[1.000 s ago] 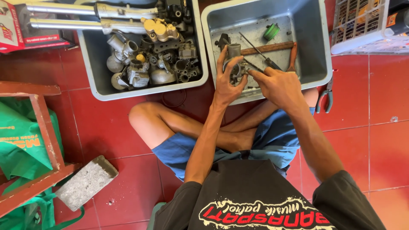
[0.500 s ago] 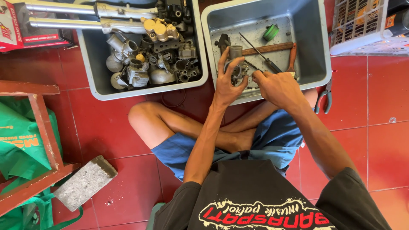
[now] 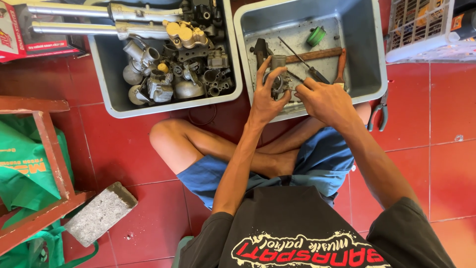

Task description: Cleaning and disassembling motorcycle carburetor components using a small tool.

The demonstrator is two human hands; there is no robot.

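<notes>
I sit cross-legged on a red tiled floor. My left hand (image 3: 265,97) grips a small grey metal engine part (image 3: 278,79) over the front edge of the right grey tray (image 3: 364,59). My right hand (image 3: 325,101) is closed beside it, fingertips touching the same part. Whether it holds a small tool is hidden. Inside that tray lie a screwdriver (image 3: 310,67), a wooden-handled tool (image 3: 317,53), a green round piece (image 3: 316,35) and an orange-handled tool (image 3: 341,67).
A left grey tray (image 3: 106,74) holds several metal engine parts and a gold brake caliper (image 3: 186,34), with two chrome fork tubes (image 3: 74,20) across it. Pliers (image 3: 379,114) lie on the floor right. A concrete block (image 3: 101,212), wooden frame (image 3: 47,149) and green bags (image 3: 20,173) stand left.
Both hands stay on the metal part; the right hand has shifted slightly toward me and its fingers have turned. The view has moved a little.
</notes>
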